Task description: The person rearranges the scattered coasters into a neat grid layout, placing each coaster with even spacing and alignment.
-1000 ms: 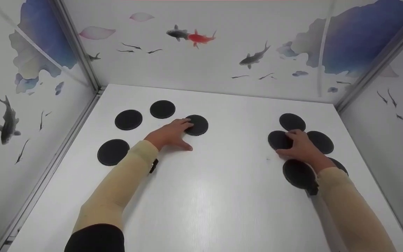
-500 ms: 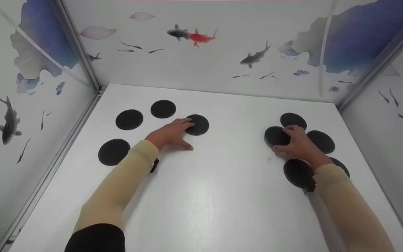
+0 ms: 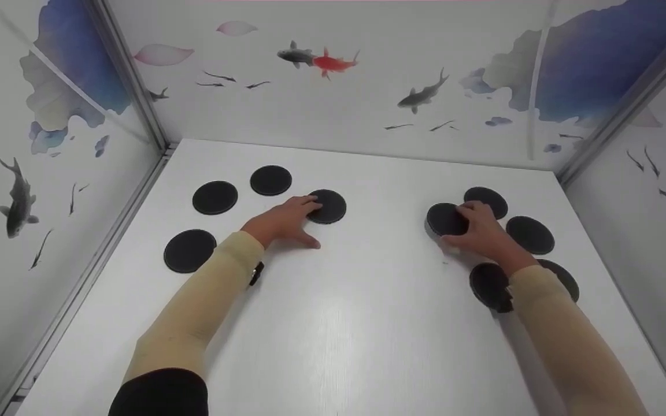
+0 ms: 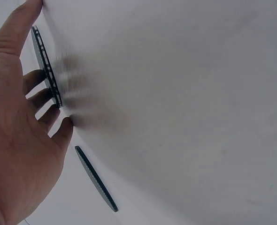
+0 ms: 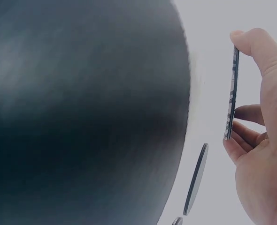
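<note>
My left hand [image 3: 280, 222] rests with its fingertips on the near-left part of a round black coaster [image 3: 330, 207] lying on the white table. Its thumb points out to the side, off the coaster. In the left wrist view the fingers are spread and the coaster [image 4: 48, 68] lies edge-on beneath their tips. My right hand [image 3: 486, 234] pinches another black coaster [image 3: 444, 219] by its rim, between thumb and fingers. A pale underside gap and shadow show below that coaster. The right wrist view shows it edge-on [image 5: 233, 89], spanning from thumb to fingertips, with a patterned light-and-dark side.
Several more black coasters lie flat: a group at left, including one near the left sleeve [image 3: 188, 251], and others at right, such as the far one [image 3: 487, 202]. One coaster [image 3: 488, 286] is partly behind the right wrist's camera. White printed walls [image 3: 333, 115] enclose the table [image 3: 333, 346].
My right hand has moved left and slightly away from me, carrying its coaster out from the right-hand group. The left hand and its coaster have stayed in place.
</note>
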### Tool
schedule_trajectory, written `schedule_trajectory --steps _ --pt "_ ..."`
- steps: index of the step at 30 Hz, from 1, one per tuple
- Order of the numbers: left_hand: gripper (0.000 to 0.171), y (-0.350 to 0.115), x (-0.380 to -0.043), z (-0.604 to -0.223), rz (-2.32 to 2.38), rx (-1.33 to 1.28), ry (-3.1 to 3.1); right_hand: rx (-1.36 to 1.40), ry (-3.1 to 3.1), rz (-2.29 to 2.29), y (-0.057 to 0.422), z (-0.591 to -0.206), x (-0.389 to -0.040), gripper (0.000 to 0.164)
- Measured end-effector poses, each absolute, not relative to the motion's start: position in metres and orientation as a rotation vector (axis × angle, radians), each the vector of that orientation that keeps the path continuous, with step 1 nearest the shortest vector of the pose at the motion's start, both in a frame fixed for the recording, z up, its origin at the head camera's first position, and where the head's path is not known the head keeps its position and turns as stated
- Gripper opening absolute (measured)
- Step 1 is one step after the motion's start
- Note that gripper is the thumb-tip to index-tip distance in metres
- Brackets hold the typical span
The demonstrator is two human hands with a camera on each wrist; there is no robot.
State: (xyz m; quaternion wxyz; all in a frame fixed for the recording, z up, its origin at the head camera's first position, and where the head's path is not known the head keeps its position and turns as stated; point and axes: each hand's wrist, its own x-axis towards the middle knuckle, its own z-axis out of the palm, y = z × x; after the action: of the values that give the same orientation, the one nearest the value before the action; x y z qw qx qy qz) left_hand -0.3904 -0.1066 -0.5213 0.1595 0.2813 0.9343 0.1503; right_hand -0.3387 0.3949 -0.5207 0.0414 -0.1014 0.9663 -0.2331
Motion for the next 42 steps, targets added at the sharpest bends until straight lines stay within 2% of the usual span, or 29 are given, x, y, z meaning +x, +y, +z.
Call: schedule_trajectory --steps 9,23,42 --pt "0.108 -0.106 -0.391 -0.521 0.440 0.807 2.658 -0.296 2.938 -0.747 0.380 -0.517 -0.344 0.109" --pt "0.108 -0.107 -0.389 -0.519 0.427 0.796 2.665 -0.445 2.976 -0.783 0.348 -0.517 -0.362 0.099" --pt "0.108 -0.106 -0.388 -0.519 0.428 0.792 2.663 -0.389 2.927 -0.832 0.303 -0.517 -0.380 0.100"
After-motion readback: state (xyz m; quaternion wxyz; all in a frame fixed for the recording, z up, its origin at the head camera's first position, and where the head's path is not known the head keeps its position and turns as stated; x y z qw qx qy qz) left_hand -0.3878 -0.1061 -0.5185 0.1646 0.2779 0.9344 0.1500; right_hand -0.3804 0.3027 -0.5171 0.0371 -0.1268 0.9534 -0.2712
